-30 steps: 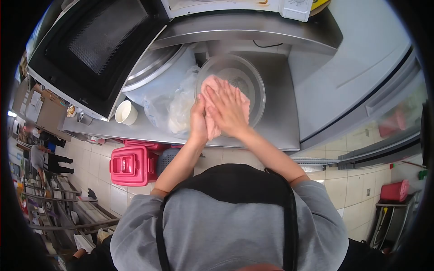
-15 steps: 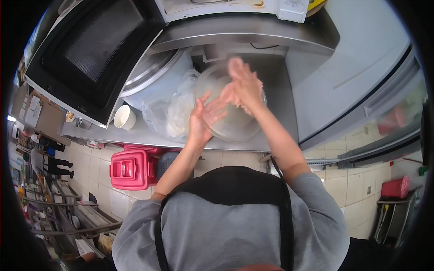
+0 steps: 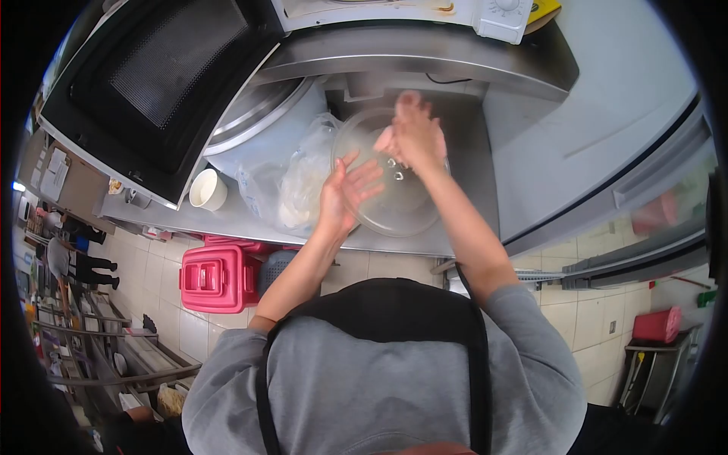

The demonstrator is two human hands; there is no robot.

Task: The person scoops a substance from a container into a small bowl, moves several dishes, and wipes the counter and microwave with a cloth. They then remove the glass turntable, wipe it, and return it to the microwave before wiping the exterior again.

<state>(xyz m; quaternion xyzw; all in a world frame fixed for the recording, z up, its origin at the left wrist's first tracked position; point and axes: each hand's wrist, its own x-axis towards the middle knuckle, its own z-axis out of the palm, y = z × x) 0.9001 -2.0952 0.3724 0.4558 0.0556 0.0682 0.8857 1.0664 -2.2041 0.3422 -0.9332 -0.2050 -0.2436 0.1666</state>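
A clear round bowl [image 3: 369,220] rests on the steel counter, with cloudy contents and a few bright bubbles or drops showing inside. Above its far right part, my right hand [image 3: 419,144] is wrapped round a soft, pale pink lump [image 3: 387,141] that looks like raw meat. Parts of the lump bulge out on both sides of the fingers, and motion blurs its outline. My left hand [image 3: 349,189] is at the bowl's near left rim, palm up with the fingers spread, holding nothing. Left of the bowl lies a crumpled clear plastic bag [image 3: 303,186].
A microwave door [image 3: 167,76] hangs wide open at upper left, over a large lidded pot [image 3: 265,129]. A white cup [image 3: 208,189] stands at the counter's left. A steel shelf [image 3: 425,57] runs above, a fridge [image 3: 591,129] stands right, and a red lidded bin [image 3: 220,279] sits below.
My right hand has shifted slightly up and right with the pink lump, which looks more gathered in. My left hand has turned more palm-up. Bright spots now show in the bowl.
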